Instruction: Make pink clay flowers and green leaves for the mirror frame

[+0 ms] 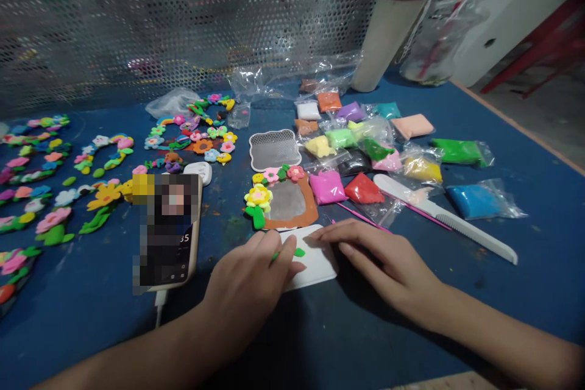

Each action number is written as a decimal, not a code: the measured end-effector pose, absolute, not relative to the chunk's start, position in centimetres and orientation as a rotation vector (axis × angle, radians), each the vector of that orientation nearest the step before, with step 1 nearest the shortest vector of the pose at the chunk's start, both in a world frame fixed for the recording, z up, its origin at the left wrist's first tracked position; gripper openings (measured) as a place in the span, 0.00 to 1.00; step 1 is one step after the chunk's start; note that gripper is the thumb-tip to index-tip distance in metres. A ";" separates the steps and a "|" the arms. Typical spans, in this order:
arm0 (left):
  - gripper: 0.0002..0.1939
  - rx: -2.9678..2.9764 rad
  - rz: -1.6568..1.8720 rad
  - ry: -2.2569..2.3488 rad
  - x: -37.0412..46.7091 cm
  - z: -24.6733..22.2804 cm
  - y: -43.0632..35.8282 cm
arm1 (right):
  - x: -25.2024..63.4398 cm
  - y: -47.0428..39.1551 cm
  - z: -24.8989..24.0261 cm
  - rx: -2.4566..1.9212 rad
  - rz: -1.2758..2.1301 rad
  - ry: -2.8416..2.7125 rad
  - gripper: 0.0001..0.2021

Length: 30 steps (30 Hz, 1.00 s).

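Observation:
A white board [315,265] lies flat at the table's near middle, with a small green clay piece [299,252] on it. My left hand [253,274] is closed over the board's left side, fingers bent together. A bit of green clay shows between those fingers; how it is gripped is partly hidden. On the board's right edge rest the fingertips of my right hand [384,256], fingers stretched out and holding nothing. Just beyond the board is a mirror [286,204] with a brown clay border and clay flowers. Behind that sits a plain wavy-edged mirror [274,150].
Bagged clay packs [326,187] in several colours spread right of the mirrors. A white comb [457,225] lies at right. A charging phone [171,237] and an earphone case [199,172] are at left, among clay-flower frames [214,140]. A tumbler [393,24] stands behind.

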<state>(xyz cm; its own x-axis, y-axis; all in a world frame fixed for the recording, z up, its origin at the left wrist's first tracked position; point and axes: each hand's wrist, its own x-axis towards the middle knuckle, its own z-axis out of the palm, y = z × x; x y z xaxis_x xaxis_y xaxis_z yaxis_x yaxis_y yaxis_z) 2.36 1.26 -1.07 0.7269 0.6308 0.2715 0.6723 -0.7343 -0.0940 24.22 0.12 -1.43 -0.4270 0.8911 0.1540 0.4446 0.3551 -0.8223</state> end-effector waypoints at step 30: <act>0.13 -2.694 -0.471 -1.053 1.7 -1.4 0.7 | 24.3 0.1 -2.7 -0.844 0.428 -2.667 0.23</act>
